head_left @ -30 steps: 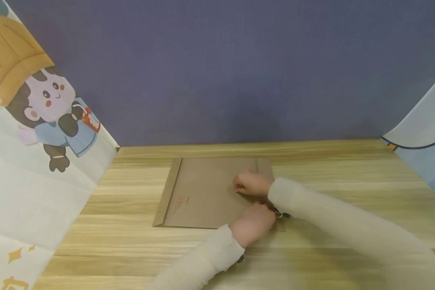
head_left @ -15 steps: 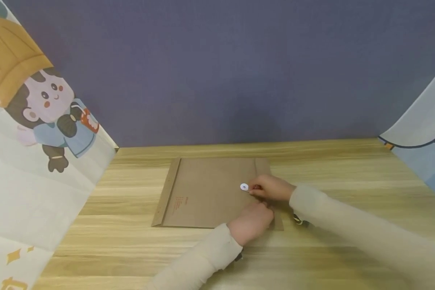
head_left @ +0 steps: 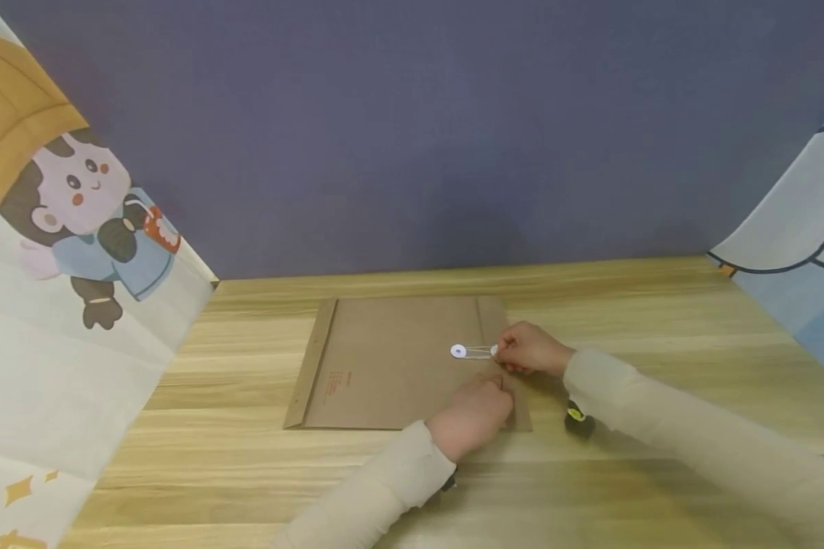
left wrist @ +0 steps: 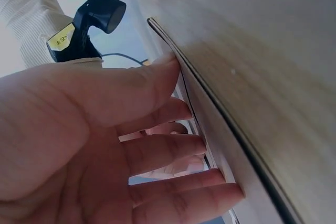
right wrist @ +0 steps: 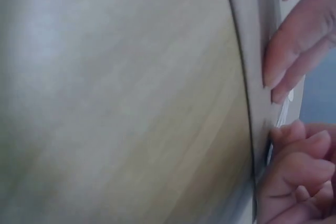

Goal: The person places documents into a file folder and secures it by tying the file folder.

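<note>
A brown kraft paper document envelope (head_left: 391, 358) lies flat on the table. Toward its right side sits a white round button (head_left: 458, 351), and a thin white string (head_left: 477, 348) runs in two strands from it to a second white button (head_left: 494, 351) on the flap. At that second button, my right hand (head_left: 532, 349) pinches the string, partly covering the button. Its fingers are curled in the right wrist view. My left hand (head_left: 472, 418) rests on the envelope's lower right part, with fairly straight fingers (left wrist: 173, 150) whose tips touch the paper.
The wood-grain table (head_left: 199, 396) extends around the envelope on every side. A dark blue panel (head_left: 419, 137) rises behind it. White cloths with cartoon prints hang at the left (head_left: 14, 381) and right. A black wrist camera (left wrist: 86, 30) sits on the right sleeve.
My right hand has moved right, from over the left button to the flap's button, baring the left button and the strands between. The left hand stays at about the same spot on the envelope.
</note>
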`<state>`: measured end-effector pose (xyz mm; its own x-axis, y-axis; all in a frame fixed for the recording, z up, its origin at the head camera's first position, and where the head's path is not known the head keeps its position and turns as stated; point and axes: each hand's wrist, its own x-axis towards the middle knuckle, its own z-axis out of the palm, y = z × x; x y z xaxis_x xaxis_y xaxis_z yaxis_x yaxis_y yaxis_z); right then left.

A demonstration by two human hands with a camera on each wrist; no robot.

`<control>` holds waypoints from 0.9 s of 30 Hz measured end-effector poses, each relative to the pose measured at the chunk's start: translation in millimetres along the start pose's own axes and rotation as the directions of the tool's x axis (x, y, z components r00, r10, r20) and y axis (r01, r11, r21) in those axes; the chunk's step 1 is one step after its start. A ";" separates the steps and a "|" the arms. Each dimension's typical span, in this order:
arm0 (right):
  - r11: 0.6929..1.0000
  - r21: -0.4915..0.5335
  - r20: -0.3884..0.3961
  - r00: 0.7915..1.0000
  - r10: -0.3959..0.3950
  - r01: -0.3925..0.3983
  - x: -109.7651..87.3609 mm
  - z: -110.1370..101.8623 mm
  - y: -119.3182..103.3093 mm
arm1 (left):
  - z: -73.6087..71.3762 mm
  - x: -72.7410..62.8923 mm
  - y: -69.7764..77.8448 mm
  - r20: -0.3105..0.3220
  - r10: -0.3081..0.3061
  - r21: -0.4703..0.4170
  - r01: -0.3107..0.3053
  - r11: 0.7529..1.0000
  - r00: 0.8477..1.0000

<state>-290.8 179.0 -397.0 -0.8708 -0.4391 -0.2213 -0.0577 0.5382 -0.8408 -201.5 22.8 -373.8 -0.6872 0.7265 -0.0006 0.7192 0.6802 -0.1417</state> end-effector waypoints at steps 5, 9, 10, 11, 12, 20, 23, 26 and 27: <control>1.000 0.007 -0.010 1.000 0.016 -0.016 -3.5 -2.8 3.3 | -1.7 -1.7 0.9 0.039 -0.015 -0.002 0.015 1.000 0.999; 0.998 0.030 -0.011 0.999 0.050 -0.050 -6.8 -5.3 9.1 | -2.2 -0.1 2.0 0.046 -0.027 -0.012 0.027 1.000 0.999; 0.998 0.032 -0.012 0.998 0.055 -0.055 -7.3 -6.0 10.8 | -1.7 0.9 1.8 0.045 -0.028 -0.019 0.029 0.999 0.999; 0.998 0.027 -0.012 0.999 0.049 -0.049 -7.8 -6.9 12.4 | -1.2 1.9 1.2 0.046 -0.029 -0.027 0.030 0.999 0.999; 0.999 0.023 -0.020 0.999 0.046 -0.046 -8.3 -7.9 14.2 | 0.0 3.4 0.5 0.049 -0.028 -0.036 0.030 0.999 0.998; 0.889 -0.437 -0.216 0.943 -0.253 0.139 -25.7 -17.9 22.6 | 10.0 10.8 -28.5 0.019 0.034 -0.255 -0.028 0.966 0.999; 0.781 -0.613 -0.258 0.903 -0.344 0.123 -39.6 -20.4 21.3 | 5.5 -2.0 -53.9 -0.093 0.082 -0.283 -0.105 0.953 0.992; 0.666 -0.736 -0.290 0.832 -0.473 0.122 -54.5 -27.7 20.8 | -3.3 -26.6 -82.3 -0.135 0.019 -0.342 -0.065 0.938 0.991; 0.636 -0.761 -0.300 0.800 -0.520 0.128 -59.5 -31.8 21.6 | -6.0 -37.1 -91.7 -0.143 -0.022 -0.346 -0.029 0.938 0.989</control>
<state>-255.7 239.6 -386.3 -0.8129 -0.4154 0.4081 -0.5200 0.8334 -0.1875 -241.3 -65.9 -354.8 -0.6810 0.7180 0.1443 0.7301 0.6503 0.2097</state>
